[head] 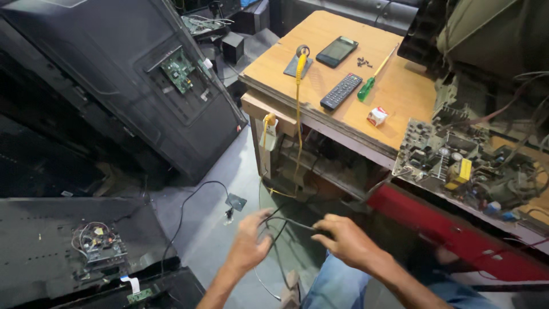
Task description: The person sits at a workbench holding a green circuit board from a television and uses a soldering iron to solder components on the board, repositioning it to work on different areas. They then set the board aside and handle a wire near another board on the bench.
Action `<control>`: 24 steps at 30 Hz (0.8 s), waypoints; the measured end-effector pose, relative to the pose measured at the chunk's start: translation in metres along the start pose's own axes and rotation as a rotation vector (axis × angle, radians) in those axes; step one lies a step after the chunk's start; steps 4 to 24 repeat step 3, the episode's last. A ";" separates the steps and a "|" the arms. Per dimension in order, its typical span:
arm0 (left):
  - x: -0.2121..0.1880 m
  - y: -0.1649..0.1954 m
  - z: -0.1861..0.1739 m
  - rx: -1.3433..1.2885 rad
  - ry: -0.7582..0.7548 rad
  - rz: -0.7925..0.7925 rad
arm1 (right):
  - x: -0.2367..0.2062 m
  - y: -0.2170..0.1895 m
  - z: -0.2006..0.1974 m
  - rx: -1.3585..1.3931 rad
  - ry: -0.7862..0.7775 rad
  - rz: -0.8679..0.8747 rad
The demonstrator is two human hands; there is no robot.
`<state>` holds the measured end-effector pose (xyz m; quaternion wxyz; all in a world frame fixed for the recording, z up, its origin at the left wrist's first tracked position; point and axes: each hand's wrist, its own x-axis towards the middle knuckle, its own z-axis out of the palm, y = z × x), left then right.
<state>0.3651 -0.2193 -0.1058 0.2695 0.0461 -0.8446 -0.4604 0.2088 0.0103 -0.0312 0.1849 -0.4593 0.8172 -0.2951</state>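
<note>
My left hand (249, 240) and my right hand (346, 240) are both out in front of me, low over the floor, and each grips a thin black cable (289, 222) that runs between them and loops down below. The right hand pinches the cable's end near a dark plug. Below the hands I see my knee in blue jeans (334, 283). A wooden workbench (394, 86) stands just behind the hands.
On the bench lie a black remote (341, 90), a phone (337, 51), a green screwdriver (374, 77), small screws, a yellow cable (298, 103) and a bare circuit board (452, 157). An opened television (131, 80) leans at left. Another opened back panel (68, 246) lies at lower left.
</note>
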 end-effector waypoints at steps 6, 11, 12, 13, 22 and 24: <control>0.005 0.031 0.016 0.085 -0.225 0.122 | 0.020 -0.021 0.019 -0.076 -0.095 0.049; 0.005 0.031 0.016 0.085 -0.225 0.122 | 0.020 -0.021 0.019 -0.076 -0.095 0.049; 0.005 0.031 0.016 0.085 -0.225 0.122 | 0.020 -0.021 0.019 -0.076 -0.095 0.049; 0.005 0.031 0.016 0.085 -0.225 0.122 | 0.020 -0.021 0.019 -0.076 -0.095 0.049; 0.005 0.031 0.016 0.085 -0.225 0.122 | 0.020 -0.021 0.019 -0.076 -0.095 0.049; 0.005 0.031 0.016 0.085 -0.225 0.122 | 0.020 -0.021 0.019 -0.076 -0.095 0.049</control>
